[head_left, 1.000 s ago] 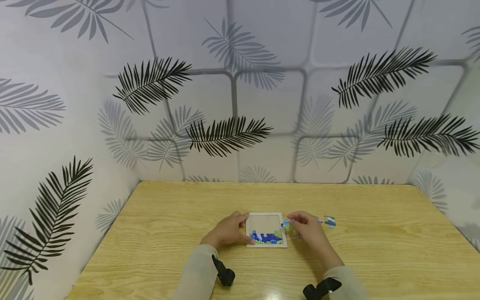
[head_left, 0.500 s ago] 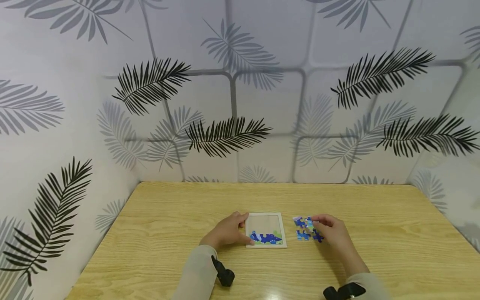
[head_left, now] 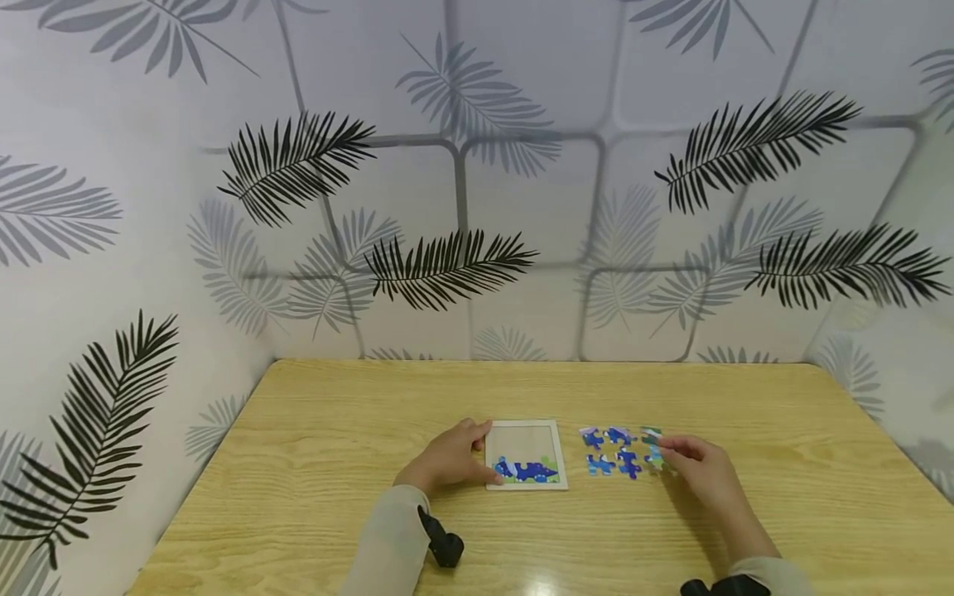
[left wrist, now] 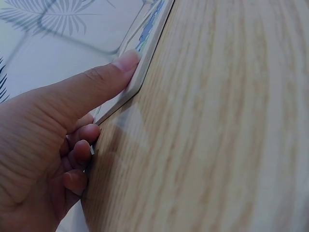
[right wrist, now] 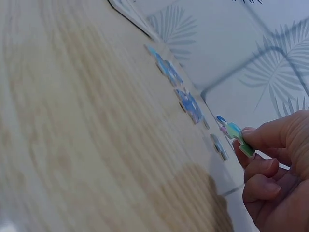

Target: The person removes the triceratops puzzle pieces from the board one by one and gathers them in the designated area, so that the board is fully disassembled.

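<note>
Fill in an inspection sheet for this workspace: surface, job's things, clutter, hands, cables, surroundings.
Surface: wood-grain table, with a bright reflection at the bottom of the head view.
Job's things: puzzle frame lies flat, blue and green picture filling its lower part, bare board above; several loose pieces lie to its right.
Clutter: nothing seen.
Left hand: grips the frame's left side, thumb on the rim.
Right hand: pinches a greenish piece between thumb and finger, at the right end of the loose pieces.
Cables: nothing seen.
Surroundings: pale wall with grey and black leaf patterns behind the table; black devices on both wrists, over light sleeves.
</note>
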